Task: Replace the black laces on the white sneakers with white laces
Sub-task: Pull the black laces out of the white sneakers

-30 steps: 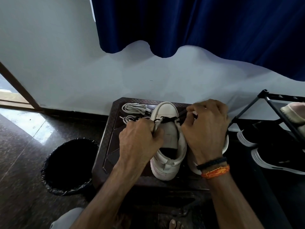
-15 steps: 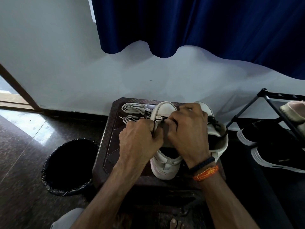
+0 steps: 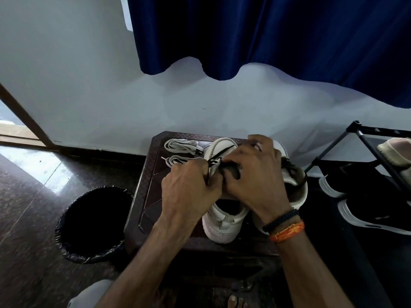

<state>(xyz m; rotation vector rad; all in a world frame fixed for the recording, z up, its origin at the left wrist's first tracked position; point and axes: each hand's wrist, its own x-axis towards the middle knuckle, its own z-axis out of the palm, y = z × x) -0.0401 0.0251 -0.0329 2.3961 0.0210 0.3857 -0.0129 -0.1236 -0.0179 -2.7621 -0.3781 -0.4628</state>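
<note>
Left sneaker [image 3: 224, 221] on stool [image 3: 144, 196]: left hand [image 3: 189, 190] grips its eyelet flap, right hand [image 3: 255, 178] pinches black lace [image 3: 219, 154]; advise short, straight pulls, flap steadied.

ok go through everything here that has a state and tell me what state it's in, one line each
left sneaker: on the stool, black lace partly still threaded
black lace: held by both hands
left hand: grips the lace
right hand: pinches the lace
right sneaker: beside the first, black lace still in it
white laces: two bundles, unused, on the stool
bin: open, lined with a black bag
</note>
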